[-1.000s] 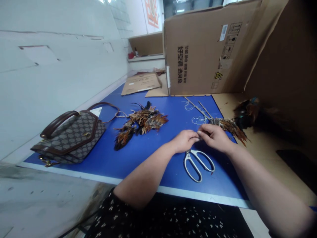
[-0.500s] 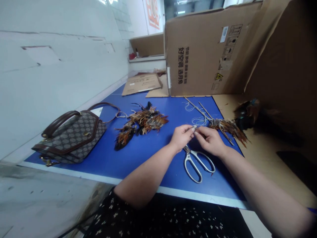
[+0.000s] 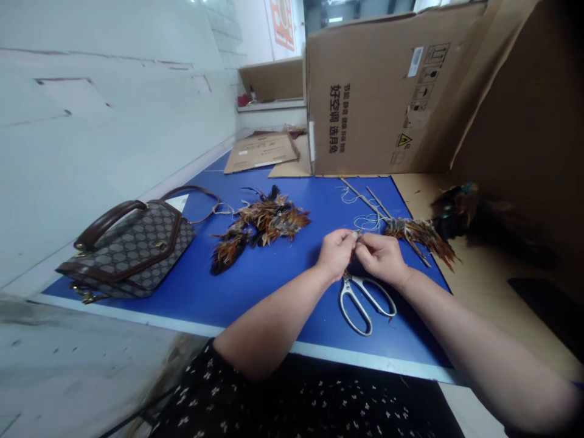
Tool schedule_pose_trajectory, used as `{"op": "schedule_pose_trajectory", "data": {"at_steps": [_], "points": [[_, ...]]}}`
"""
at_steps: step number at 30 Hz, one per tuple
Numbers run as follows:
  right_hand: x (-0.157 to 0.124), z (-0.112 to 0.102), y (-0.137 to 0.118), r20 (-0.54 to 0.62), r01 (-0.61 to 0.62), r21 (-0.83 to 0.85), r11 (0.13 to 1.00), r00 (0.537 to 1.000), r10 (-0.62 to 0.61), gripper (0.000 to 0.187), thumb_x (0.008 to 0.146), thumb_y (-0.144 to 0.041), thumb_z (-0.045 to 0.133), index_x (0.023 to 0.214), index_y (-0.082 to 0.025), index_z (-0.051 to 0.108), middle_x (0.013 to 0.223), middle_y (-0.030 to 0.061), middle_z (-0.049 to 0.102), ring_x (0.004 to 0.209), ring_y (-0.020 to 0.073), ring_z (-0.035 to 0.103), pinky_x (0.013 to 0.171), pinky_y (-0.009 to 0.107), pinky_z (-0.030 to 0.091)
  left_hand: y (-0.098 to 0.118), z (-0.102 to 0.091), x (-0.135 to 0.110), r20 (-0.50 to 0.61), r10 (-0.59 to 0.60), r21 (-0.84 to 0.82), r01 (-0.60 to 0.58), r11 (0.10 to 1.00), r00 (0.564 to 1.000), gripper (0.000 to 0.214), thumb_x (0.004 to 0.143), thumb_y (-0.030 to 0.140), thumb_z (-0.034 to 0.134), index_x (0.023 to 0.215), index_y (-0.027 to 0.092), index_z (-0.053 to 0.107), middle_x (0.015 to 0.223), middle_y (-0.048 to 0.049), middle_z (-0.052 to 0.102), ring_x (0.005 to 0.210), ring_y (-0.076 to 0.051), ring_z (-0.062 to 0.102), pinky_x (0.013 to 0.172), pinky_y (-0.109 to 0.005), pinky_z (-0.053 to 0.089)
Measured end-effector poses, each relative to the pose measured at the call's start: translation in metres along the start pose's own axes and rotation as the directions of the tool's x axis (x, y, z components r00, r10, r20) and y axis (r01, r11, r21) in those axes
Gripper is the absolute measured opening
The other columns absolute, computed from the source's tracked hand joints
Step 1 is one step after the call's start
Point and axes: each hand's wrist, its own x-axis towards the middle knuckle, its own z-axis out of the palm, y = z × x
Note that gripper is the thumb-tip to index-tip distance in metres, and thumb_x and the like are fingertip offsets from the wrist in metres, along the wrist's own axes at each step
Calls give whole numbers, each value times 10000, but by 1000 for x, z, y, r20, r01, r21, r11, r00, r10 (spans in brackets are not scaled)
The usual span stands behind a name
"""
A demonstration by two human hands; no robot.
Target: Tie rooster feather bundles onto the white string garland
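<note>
My left hand [image 3: 336, 252] and my right hand [image 3: 382, 258] meet over the blue table, fingertips pinched together. Whatever lies between them is too small to make out. Just below, a pair of silver-handled scissors [image 3: 365, 304] rests on the table, its blades hidden by my hands. Beyond my right hand lies a bundle of brown feathers [image 3: 422, 237] bound to thin sticks [image 3: 362, 194], with loose pale string [image 3: 367, 222] curled beside it. Another cluster of brown and black feathers [image 3: 269, 222] sits to the left of my hands.
A patterned handbag [image 3: 137, 249] with a brown handle stands on the table's left side. Flat cardboard [image 3: 260, 152] lies at the back. A large cardboard box [image 3: 369, 103] rises behind the sticks, and dark feathers [image 3: 458, 207] lie on cardboard at right.
Both hands have drawn slightly closer together, the right one shifting a little left, with fingertips still pinched. The feathers and scissors stay in place; the view has tilted very slightly.
</note>
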Motion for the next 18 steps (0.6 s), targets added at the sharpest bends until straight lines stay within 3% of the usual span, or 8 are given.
{"op": "schedule_pose_trajectory", "data": {"at_steps": [6, 18], "points": [[-1, 5, -1, -18, 8, -43, 999, 1000, -9, 383, 922, -260, 529, 577, -224, 366, 516, -21, 442, 498, 108, 369, 538, 272, 359, -8, -4, 7, -47, 174, 178, -163, 970, 984, 217, 865, 366, 718, 838, 156, 672, 806, -29, 670, 801, -145, 597, 759, -243, 486], [-1, 5, -3, 22, 25, -21, 999, 999, -25, 348, 920, -236, 516, 598, -227, 385, 527, -17, 472, 495, 112, 401, 541, 267, 364, -20, -9, 15, -33, 279, 254, -262, 931, 960, 179, 887, 341, 645, 846, 168, 673, 838, -22, 666, 832, -146, 597, 814, -247, 482]]}}
